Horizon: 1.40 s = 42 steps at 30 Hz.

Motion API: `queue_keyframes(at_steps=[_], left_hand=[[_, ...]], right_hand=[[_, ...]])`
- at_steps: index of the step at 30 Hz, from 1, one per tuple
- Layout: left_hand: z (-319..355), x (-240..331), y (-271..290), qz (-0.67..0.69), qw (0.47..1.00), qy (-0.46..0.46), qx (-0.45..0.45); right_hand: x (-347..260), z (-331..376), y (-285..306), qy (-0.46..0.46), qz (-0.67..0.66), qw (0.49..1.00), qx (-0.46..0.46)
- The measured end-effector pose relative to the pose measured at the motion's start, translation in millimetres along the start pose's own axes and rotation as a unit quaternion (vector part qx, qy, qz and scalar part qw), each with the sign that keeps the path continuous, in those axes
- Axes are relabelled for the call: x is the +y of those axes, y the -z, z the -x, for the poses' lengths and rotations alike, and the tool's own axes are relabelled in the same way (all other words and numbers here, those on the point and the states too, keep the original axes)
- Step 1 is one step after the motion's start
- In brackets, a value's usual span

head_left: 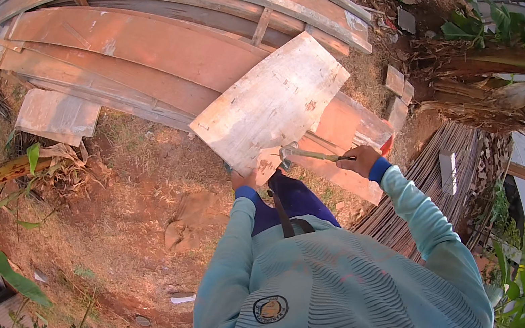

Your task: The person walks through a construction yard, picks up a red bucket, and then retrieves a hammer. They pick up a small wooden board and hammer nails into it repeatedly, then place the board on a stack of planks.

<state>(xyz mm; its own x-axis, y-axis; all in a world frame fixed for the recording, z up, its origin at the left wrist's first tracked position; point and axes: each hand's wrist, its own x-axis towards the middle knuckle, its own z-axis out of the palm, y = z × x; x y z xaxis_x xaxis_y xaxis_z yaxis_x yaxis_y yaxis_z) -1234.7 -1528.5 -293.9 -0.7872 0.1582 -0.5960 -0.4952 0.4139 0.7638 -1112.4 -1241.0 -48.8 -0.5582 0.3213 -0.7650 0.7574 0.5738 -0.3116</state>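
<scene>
My right hand (362,161) is closed around the handle of a hammer (312,154). The hammer's head points left, over the near edge of a pale, stained wooden board (270,103). At that board's near left corner, my left hand (242,180) grips the edge, its fingers partly hidden. The board lies at a slant, its far end over a stack of planks. Reddish plywood pieces (346,125) show under and beside its right side.
Long curved-looking plywood sheets and planks (143,46) are piled ahead. A short board (58,115) lies at the left on reddish soil. At the right are a bundle of thin rods (423,170), a white block (448,171) and banana trunks (482,90).
</scene>
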Motion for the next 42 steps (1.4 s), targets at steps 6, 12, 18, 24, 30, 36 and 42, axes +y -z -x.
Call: queue_keyframes(at_steps=[6,12,18,24,30,36,42], left_hand=[[-51.1,-75.4,-16.8,-0.213,0.977,0.028,-0.019],[-121.9,-176.9,-3.3,-0.122,0.966,0.171,-0.154],[-68.5,-67.9,-1.5,0.002,0.937,0.333,-0.1],[-36.1,-17.9,11.1,0.003,0.952,0.286,-0.109],[-0.3,15.6,-2.6,-0.021,0.957,0.269,-0.109],[22.0,27.2,-14.4,-0.002,0.965,0.246,-0.084],[42.6,33.8,-32.6,0.038,0.97,0.233,-0.063]], right_hand=[[32.7,54.6,-39.2,-0.141,-0.219,0.956,0.133],[82.6,97.0,-62.2,-0.237,-0.447,0.821,0.266],[184.8,124.8,-113.2,-0.224,-0.489,0.653,0.534],[258.7,130.1,-78.4,-0.309,-0.27,0.613,0.676],[361.4,121.6,-60.4,-0.321,-0.21,0.544,0.746],[430.7,110.9,-67.7,-0.337,-0.216,0.513,0.76],[452.7,103.8,-71.0,-0.344,-0.29,0.478,0.754]])
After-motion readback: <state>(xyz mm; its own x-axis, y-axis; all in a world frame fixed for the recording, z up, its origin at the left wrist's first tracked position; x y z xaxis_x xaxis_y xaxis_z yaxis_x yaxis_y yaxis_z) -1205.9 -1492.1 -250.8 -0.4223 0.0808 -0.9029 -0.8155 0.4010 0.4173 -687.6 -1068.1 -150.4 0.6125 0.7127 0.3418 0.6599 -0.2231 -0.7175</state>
